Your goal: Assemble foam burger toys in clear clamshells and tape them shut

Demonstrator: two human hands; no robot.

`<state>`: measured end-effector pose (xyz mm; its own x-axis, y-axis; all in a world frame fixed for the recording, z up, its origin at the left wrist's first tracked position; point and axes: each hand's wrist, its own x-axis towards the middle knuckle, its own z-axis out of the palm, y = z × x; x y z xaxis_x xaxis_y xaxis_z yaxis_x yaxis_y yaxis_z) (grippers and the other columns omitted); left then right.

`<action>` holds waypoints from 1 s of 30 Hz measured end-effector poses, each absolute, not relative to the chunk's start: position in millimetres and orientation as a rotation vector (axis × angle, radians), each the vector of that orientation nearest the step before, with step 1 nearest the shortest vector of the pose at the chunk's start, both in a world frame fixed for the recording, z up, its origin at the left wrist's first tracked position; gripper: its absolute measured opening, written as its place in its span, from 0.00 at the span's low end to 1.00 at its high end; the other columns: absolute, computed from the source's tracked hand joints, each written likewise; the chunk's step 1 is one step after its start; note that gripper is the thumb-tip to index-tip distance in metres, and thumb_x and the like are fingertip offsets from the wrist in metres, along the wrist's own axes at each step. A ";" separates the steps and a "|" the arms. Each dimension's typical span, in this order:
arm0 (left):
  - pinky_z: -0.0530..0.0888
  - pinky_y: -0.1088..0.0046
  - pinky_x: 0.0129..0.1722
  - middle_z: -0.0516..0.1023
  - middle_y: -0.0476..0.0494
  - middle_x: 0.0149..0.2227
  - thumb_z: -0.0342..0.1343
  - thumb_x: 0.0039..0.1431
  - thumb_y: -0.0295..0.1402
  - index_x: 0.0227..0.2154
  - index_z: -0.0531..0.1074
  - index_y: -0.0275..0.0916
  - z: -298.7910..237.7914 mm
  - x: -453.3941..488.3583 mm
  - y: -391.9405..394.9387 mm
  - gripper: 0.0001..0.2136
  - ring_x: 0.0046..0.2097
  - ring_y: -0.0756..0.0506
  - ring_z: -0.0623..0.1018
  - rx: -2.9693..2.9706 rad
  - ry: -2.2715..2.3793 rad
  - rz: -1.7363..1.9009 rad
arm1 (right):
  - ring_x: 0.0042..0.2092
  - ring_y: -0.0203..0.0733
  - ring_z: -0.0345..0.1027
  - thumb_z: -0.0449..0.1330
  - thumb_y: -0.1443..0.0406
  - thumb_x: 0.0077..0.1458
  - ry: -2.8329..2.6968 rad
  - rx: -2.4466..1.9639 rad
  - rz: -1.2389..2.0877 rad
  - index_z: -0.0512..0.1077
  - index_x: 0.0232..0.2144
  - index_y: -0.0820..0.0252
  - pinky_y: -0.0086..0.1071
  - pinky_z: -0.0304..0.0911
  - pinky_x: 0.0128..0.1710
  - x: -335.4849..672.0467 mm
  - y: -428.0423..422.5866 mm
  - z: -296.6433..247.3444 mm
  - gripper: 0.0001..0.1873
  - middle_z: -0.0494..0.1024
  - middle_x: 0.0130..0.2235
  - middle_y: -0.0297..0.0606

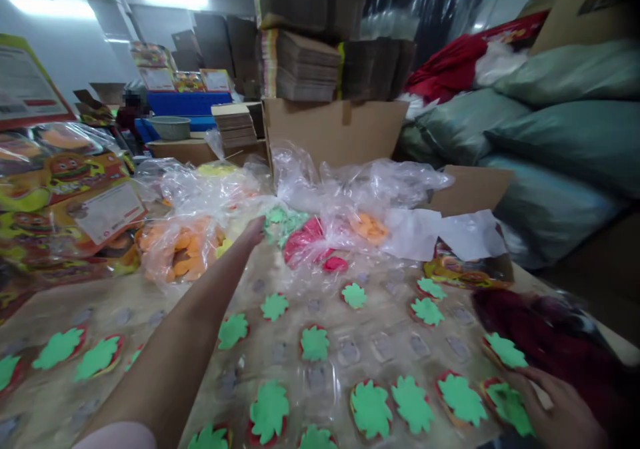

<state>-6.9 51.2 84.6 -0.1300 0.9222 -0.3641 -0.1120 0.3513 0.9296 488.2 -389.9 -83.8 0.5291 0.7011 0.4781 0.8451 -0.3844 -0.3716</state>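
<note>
My left hand (257,229) is stretched far forward to a clear plastic bag of green foam pieces (286,226); its fingers are hidden there. At the lower right, my right hand (557,406) rests low over the table, fingers apart, its fingertips beside a green leaf-shaped foam piece (511,406). Another leaf piece (505,350) lies just above those fingertips. Several similar green pieces (371,408) lie across the table on red and yellowish layers, in rows among clear plastic blister trays (349,351) with small grey parts.
Bags of orange pieces (187,252) and red pieces (306,241) sit along the table's back. Printed burger packages (95,202) are stacked at left. A cardboard box (335,132) stands behind, green sacks (570,136) at right. Dark red cloth (535,336) lies near my right hand.
</note>
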 end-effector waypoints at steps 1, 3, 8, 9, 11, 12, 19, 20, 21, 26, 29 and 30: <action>0.73 0.69 0.34 0.72 0.43 0.39 0.52 0.61 0.37 0.42 0.69 0.34 82.1 -9.2 53.5 0.12 0.35 0.48 0.73 0.850 1.431 1.078 | 0.37 0.53 0.71 0.52 0.50 0.49 -1.285 -2.190 -0.308 0.73 0.31 0.56 0.45 0.66 0.38 480.6 -388.6 -75.7 0.19 0.76 0.37 0.47; 0.71 0.70 0.34 0.72 0.44 0.38 0.52 0.60 0.36 0.40 0.69 0.34 72.8 -13.1 46.7 0.11 0.35 0.49 0.72 0.963 1.468 1.052 | 0.40 0.53 0.70 0.51 0.52 0.51 -1.304 -2.173 -0.297 0.73 0.32 0.58 0.45 0.65 0.41 461.4 -384.2 -59.3 0.19 0.75 0.38 0.48; 0.68 0.71 0.39 0.74 0.45 0.37 0.62 0.45 0.37 0.37 0.73 0.36 43.3 -29.3 -35.9 0.16 0.41 0.44 0.72 1.282 1.440 0.881 | 0.45 0.49 0.69 0.50 0.58 0.57 -1.414 -2.003 -0.159 0.72 0.37 0.61 0.43 0.64 0.47 390.0 -357.4 -34.1 0.16 0.76 0.41 0.47; 0.68 0.69 0.42 0.75 0.44 0.39 0.63 0.43 0.37 0.38 0.74 0.37 39.0 -35.9 -62.2 0.18 0.43 0.42 0.72 1.375 1.439 0.843 | 0.46 0.47 0.69 0.49 0.59 0.58 -1.466 -1.956 -0.101 0.72 0.37 0.61 0.43 0.64 0.48 372.7 -349.1 -31.3 0.15 0.76 0.41 0.47; 0.67 0.62 0.47 0.74 0.40 0.46 0.58 0.48 0.43 0.43 0.72 0.39 32.0 -50.7 -121.2 0.20 0.48 0.38 0.71 1.974 1.409 0.692 | 0.50 0.46 0.67 0.47 0.61 0.60 -1.635 -1.876 0.031 0.72 0.43 0.60 0.42 0.63 0.51 338.1 -329.0 -25.5 0.16 0.74 0.47 0.47; 0.66 0.58 0.50 0.72 0.38 0.50 0.55 0.51 0.44 0.45 0.71 0.38 28.9 -57.8 -152.6 0.20 0.51 0.37 0.69 2.200 1.379 0.652 | 0.53 0.46 0.64 0.47 0.61 0.61 -1.738 -1.842 0.067 0.70 0.47 0.61 0.43 0.61 0.54 322.0 -316.8 -22.4 0.18 0.72 0.51 0.47; 0.59 0.49 0.56 0.62 0.33 0.60 0.47 0.60 0.41 0.56 0.62 0.36 0.5 -67.5 -338.7 0.23 0.61 0.34 0.61 2.740 1.469 0.263 | 0.66 0.52 0.41 0.41 0.54 0.63 -2.212 -1.967 0.290 0.53 0.61 0.67 0.53 0.47 0.60 259.9 -221.7 -19.5 0.30 0.50 0.65 0.51; 0.56 0.48 0.57 0.61 0.34 0.61 0.47 0.61 0.41 0.57 0.61 0.37 -3.9 -64.7 -352.6 0.23 0.61 0.34 0.60 2.763 1.455 0.198 | 0.66 0.52 0.40 0.40 0.53 0.63 -2.246 -1.997 0.313 0.52 0.62 0.67 0.54 0.46 0.60 258.4 -213.7 -22.3 0.32 0.49 0.65 0.51; 0.54 0.47 0.58 0.59 0.34 0.62 0.47 0.61 0.40 0.58 0.59 0.37 -8.0 -62.1 -362.6 0.24 0.62 0.35 0.58 2.778 1.438 0.147 | 0.66 0.53 0.38 0.40 0.52 0.63 -2.274 -2.021 0.330 0.51 0.62 0.68 0.55 0.46 0.59 258.4 -208.2 -24.8 0.33 0.48 0.66 0.52; 0.45 0.45 0.60 0.54 0.34 0.64 0.45 0.60 0.37 0.62 0.52 0.35 -19.7 -54.5 -376.1 0.28 0.65 0.35 0.52 2.723 1.484 0.046 | 0.66 0.53 0.37 0.37 0.51 0.63 -2.325 -2.051 0.351 0.50 0.62 0.67 0.56 0.46 0.59 259.6 -210.2 -23.5 0.33 0.47 0.66 0.51; 0.43 0.44 0.61 0.52 0.35 0.65 0.45 0.60 0.38 0.63 0.50 0.34 -20.6 -52.6 -377.4 0.29 0.65 0.35 0.51 2.653 1.513 -0.005 | 0.66 0.53 0.39 0.37 0.54 0.63 -2.355 -1.911 0.236 0.50 0.63 0.66 0.56 0.46 0.59 239.9 -229.5 -21.9 0.31 0.48 0.66 0.51; 0.43 0.45 0.61 0.52 0.34 0.65 0.44 0.61 0.39 0.63 0.50 0.34 -20.5 -52.1 -378.1 0.29 0.65 0.36 0.50 2.639 1.505 -0.014 | 0.66 0.52 0.38 0.38 0.54 0.63 -2.392 -1.819 0.204 0.50 0.63 0.66 0.55 0.45 0.60 229.4 -237.9 -23.5 0.32 0.48 0.66 0.51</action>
